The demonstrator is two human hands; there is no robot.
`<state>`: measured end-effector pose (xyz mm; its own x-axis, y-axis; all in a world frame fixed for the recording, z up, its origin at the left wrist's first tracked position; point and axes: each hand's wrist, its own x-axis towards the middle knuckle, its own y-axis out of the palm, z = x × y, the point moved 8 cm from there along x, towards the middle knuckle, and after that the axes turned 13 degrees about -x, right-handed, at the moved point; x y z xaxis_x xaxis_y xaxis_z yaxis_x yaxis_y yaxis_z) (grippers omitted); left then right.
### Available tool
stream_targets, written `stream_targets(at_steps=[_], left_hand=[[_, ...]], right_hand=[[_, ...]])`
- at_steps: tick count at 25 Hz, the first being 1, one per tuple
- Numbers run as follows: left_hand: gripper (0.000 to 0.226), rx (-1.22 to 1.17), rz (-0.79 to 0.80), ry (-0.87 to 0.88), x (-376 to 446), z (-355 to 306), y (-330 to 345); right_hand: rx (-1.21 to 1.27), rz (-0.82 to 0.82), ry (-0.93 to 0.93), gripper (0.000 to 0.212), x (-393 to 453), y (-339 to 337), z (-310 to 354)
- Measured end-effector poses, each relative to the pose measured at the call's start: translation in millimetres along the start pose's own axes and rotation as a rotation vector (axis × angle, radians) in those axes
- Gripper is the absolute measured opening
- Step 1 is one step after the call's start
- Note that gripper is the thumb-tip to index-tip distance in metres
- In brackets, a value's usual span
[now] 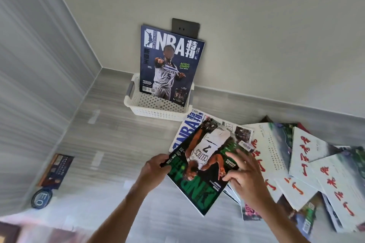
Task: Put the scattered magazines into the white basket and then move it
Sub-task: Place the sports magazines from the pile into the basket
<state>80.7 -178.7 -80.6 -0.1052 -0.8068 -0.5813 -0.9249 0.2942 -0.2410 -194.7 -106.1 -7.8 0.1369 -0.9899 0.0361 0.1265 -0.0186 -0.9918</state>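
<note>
Left hand [153, 169] pinches the glossy green basketball magazine [199, 165]; right hand [245, 175], fingers spread, seemingly presses it. Tall blue magazine [169, 65] could tip the far white perforated plastic basket [156, 107].

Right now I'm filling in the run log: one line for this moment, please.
left hand: grips green magazine edge | right hand: fingers on cover | white basket: blue magazine upright inside
</note>
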Motion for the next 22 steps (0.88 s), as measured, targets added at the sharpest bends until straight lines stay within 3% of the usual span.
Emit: stream_targets(at_steps=[2,4,6,9,13,15,17,19,21,22], left_hand=[[0.049,0.413,0.009,0.093,9,-3,20],[0.066,0.597,-0.031,0.155,13,-3,35],[0.070,0.468,-0.072,0.150,17,-3,34],[0.060,0.215,-0.089,0.011,20,4,24],[0.052,-0.015,0.008,-0.097,2,1,38],[0.062,-0.124,0.136,0.043,-9,-28,46],[0.054,-0.273,0.195,0.086,-16,-57,39],[0.036,-0.643,0.247,-0.102,-20,-82,30],[0.024,-0.940,0.345,-0.213,-27,-116,30],[0.023,-0.976,0.357,-0.210,-25,-132,26]], right_hand=[[0.137,0.041,0.343,0.043,-23,26,-21],[0.402,0.082,0.675,0.060,-42,52,-31],[0.584,0.080,0.880,0.060,-45,61,-38],[1.033,0.162,1.161,0.056,-38,77,-41],[0.934,0.260,1.060,0.056,-33,71,-34],[1.014,0.229,0.943,0.057,-36,68,-38],[1.096,0.217,0.824,0.068,-41,62,-49],[1.059,0.334,0.685,0.070,-44,57,-47],[1.002,0.353,0.598,0.043,-38,46,-35],[0.974,0.250,0.617,0.025,-29,32,-35]])
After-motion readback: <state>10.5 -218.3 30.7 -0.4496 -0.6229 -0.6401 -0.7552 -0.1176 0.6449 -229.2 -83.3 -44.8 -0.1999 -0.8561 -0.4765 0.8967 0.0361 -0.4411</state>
